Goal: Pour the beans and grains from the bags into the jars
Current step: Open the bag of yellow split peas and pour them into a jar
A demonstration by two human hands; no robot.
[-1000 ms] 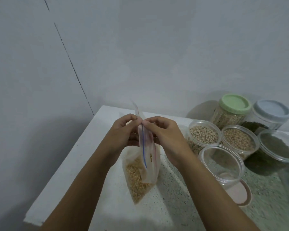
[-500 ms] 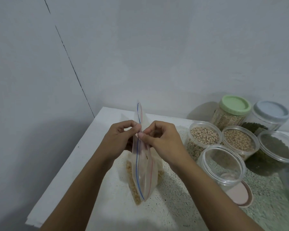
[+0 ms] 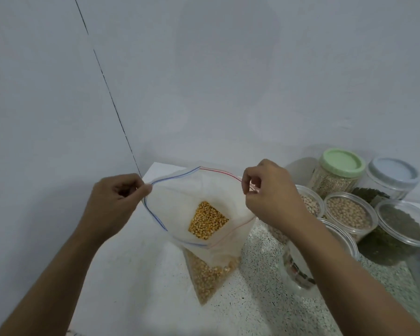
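Left grip (image 3: 117, 204) and right grip (image 3: 272, 197) each pinch a lip of the zip bag (image 3: 177, 214) standing on the bench (image 3: 131, 275); its seal, shut a moment ago, now gapes over corn kernels (image 3: 207, 220), so pouring looks next.

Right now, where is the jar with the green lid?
In the head view, the jar with the green lid stands far right by the wall, just left of the blue-lidded jar.
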